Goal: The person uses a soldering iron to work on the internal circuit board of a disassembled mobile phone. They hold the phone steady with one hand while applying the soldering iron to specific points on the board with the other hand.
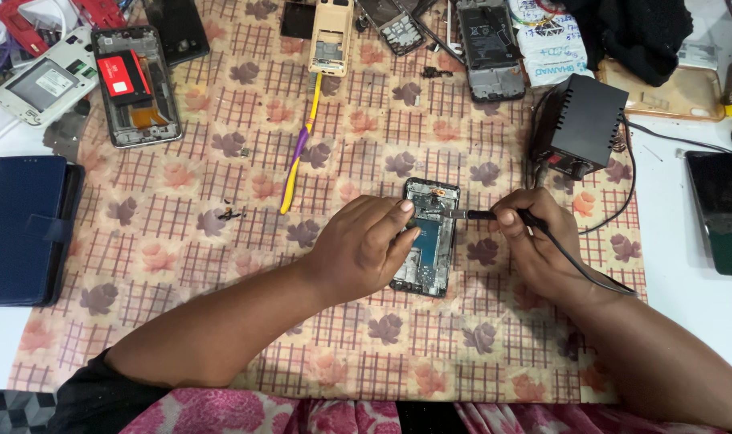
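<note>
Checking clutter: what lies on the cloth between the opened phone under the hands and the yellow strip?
Head view: between the opened phone and the yellow strip, only bare patterned cloth.
</note>
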